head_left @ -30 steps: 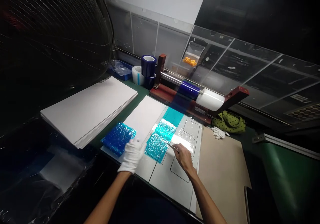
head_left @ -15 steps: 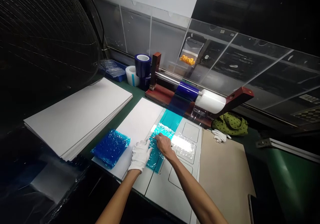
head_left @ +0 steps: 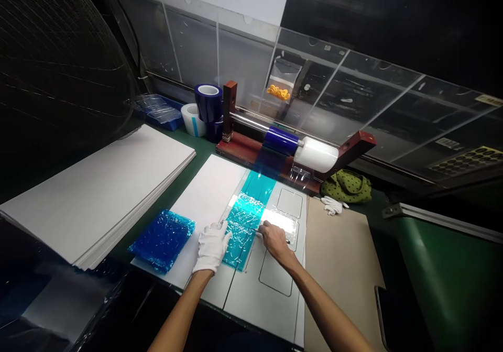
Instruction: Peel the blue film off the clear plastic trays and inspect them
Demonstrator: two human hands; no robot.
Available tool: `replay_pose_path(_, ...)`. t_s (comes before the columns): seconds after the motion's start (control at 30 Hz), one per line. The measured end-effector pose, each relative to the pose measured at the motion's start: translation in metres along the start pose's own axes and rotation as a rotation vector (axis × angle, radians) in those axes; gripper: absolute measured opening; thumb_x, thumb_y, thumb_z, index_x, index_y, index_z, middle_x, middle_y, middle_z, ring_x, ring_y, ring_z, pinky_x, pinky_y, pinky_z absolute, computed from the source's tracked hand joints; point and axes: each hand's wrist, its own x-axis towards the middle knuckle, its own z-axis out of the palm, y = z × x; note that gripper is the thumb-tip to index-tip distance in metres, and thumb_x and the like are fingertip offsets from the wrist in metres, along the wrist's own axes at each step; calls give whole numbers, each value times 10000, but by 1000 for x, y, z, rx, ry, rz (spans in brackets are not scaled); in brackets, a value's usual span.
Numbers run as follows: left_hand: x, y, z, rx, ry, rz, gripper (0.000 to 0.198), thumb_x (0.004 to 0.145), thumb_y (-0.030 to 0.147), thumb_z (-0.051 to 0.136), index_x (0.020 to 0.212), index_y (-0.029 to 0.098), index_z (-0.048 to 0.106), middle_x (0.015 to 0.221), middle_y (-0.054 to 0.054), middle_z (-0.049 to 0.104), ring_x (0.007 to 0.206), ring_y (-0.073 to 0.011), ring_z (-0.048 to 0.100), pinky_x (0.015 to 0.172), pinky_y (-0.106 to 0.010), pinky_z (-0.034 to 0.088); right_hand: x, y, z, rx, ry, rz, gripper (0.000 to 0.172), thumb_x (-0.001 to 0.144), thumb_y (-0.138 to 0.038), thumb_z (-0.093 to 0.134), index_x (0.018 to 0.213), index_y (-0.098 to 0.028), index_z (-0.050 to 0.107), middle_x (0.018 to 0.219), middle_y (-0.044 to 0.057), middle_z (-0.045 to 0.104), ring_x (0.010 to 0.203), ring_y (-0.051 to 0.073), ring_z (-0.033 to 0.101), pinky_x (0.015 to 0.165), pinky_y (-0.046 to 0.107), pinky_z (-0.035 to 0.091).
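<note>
My left hand (head_left: pixel 212 244), in a white glove, lies with its fingers stretched on the left edge of a blue-green plastic film strip (head_left: pixel 243 221). My bare right hand (head_left: pixel 275 239) is closed round a thin pen-like tool (head_left: pixel 257 230), whose tip is at the strip's right edge; its exact kind is too small to make out. The crinkled, shiny strip runs over a white sheet with black outlines (head_left: pixel 288 200) up to a dark blue film roll (head_left: pixel 282 140). Left of my gloved hand is a pile of cut blue film pieces (head_left: pixel 163 239).
A stack of white sheets (head_left: pixel 102 184) lies at left. Behind stand tape rolls (head_left: pixel 208 103), a blue tray (head_left: pixel 161 112) and a wooden roll holder (head_left: pixel 251 150) with a white roll (head_left: pixel 316 154). At right are brown board (head_left: pixel 338 257), a white glove (head_left: pixel 333 205) and a green dotted bag (head_left: pixel 348 186).
My right hand with the thin tool has moved right across the strip, from near my left hand to the strip's right edge. My left hand stays by the left edge. The view has shifted slightly.
</note>
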Motion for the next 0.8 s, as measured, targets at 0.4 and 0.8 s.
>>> replay_pose_path(0.4, -38, 19, 22, -114, -69, -82, 1025, 669, 660, 532, 1447, 113, 149, 1468, -204, 274, 1331, -343, 253, 1032, -479, 265, -57, 13, 33, 346, 48, 233, 280, 811, -166, 469, 1008, -188, 668, 961, 74, 683, 892, 210, 618, 646, 247, 351)
replay_pose_path(0.8, -58, 25, 18, -284, -102, -111, 984, 681, 170, 519, 1427, 47, -111, 1515, -220, 140, 1396, -280, 170, 1096, -425, 248, -81, -16, 37, 1004, 174, 347, 186, 773, -322, 505, 827, -174, 604, 768, 18, 668, 584, 136, 611, 563, 233, 423)
